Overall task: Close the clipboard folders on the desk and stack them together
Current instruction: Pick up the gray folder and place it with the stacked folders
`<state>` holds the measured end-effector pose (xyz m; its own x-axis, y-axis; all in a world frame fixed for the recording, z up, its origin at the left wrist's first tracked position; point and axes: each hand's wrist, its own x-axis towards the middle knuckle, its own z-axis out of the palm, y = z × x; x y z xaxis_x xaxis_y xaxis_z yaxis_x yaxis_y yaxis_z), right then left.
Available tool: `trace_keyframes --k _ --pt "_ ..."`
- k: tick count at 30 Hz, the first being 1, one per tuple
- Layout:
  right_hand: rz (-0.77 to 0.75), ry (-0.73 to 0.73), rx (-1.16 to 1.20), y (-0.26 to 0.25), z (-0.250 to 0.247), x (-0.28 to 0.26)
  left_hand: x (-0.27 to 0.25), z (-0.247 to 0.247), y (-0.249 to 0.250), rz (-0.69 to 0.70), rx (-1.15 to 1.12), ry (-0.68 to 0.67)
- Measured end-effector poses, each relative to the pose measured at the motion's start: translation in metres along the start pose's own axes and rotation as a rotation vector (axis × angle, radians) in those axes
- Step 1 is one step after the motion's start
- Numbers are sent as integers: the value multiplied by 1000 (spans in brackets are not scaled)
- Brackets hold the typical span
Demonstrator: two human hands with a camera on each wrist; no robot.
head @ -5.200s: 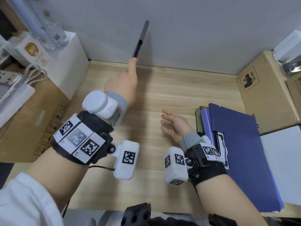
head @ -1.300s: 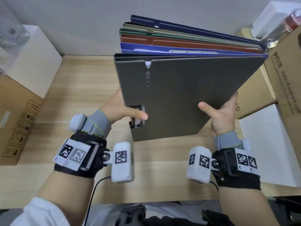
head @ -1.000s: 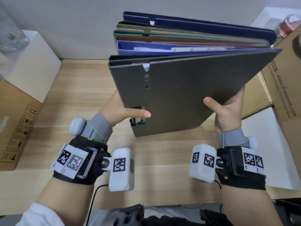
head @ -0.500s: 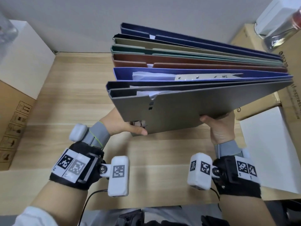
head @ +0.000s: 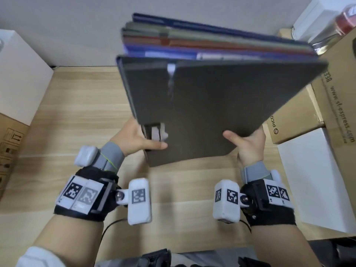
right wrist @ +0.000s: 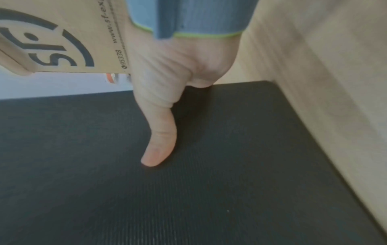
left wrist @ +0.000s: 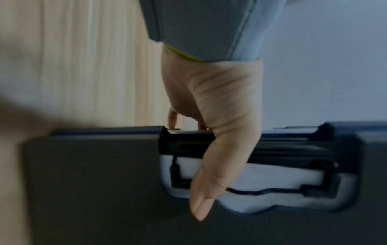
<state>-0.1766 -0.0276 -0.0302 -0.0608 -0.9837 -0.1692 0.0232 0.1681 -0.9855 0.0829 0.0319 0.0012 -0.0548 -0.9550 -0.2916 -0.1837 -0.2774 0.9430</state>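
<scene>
A stack of several closed clipboard folders (head: pixel 208 105) is held tilted above the wooden desk (head: pixel 73 120), near edge low. A dark grey folder faces me; blue, red-brown, green and navy ones lie behind it. My left hand (head: pixel 138 141) grips the lower left corner, thumb (left wrist: pixel 209 182) lying across the black clip (left wrist: pixel 293 149) and its white cutout, fingers hidden behind. My right hand (head: pixel 246 143) grips the lower right edge, thumb (right wrist: pixel 161 140) pressed on the grey cover (right wrist: pixel 188 182), fingers under the stack.
A white box (head: pixel 19 74) and a cardboard box (head: pixel 9 143) stand at the left. Cardboard boxes (head: pixel 339 112) and a white box (head: pixel 312 180) crowd the right side. The wall is close behind the stack.
The stack has tipped more upright since half a second ago, its grey face turned toward me again. Both hands keep their grips at the lower corners.
</scene>
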Motion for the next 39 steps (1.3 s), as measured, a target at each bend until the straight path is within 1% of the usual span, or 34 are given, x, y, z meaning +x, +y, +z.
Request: trace_keyframes --k 2,4,6,8,10,13,17,20,22,26,31,32,33,35,36,37,39 --pt "3 15 27 -8 2 8 13 -1 11 51 -110 -8" --pt "29 35 51 -16 -2 22 32 6 18 10 -175 -7" --pt "78 66 30 -20 -8 41 56 18 17 -104 -253 1" --pt "137 87 -8 -17 -13 57 72 28 12 -247 -304 27" --pt "206 104 -55 -12 -21 75 89 41 9 -359 -358 23" --pt "278 122 -130 -3 -33 101 112 60 5 -442 -448 61" --pt "307 151 -219 6 -44 129 135 78 4 -471 -486 159" --pt "298 166 -304 11 -49 151 154 90 10 -468 -496 216" --pt "309 178 -406 11 -49 162 166 95 14 -468 -503 249" --pt "323 142 -559 16 -44 173 179 96 17 -474 -467 301" --pt "306 139 -622 18 -41 174 183 95 19 -468 -476 318" --pt "276 125 -650 16 -40 174 184 96 21 -468 -475 325" --pt "214 91 -703 14 -38 175 186 98 20 -465 -472 334" --pt "77 -50 -844 6 -30 175 187 105 23 -459 -448 348" --pt "52 -141 -857 0 -25 175 187 107 25 -456 -438 350" --pt "71 -212 -811 -3 -20 175 189 108 26 -455 -426 338" --pt "144 -265 -685 -12 -14 168 189 108 30 -479 -387 314"
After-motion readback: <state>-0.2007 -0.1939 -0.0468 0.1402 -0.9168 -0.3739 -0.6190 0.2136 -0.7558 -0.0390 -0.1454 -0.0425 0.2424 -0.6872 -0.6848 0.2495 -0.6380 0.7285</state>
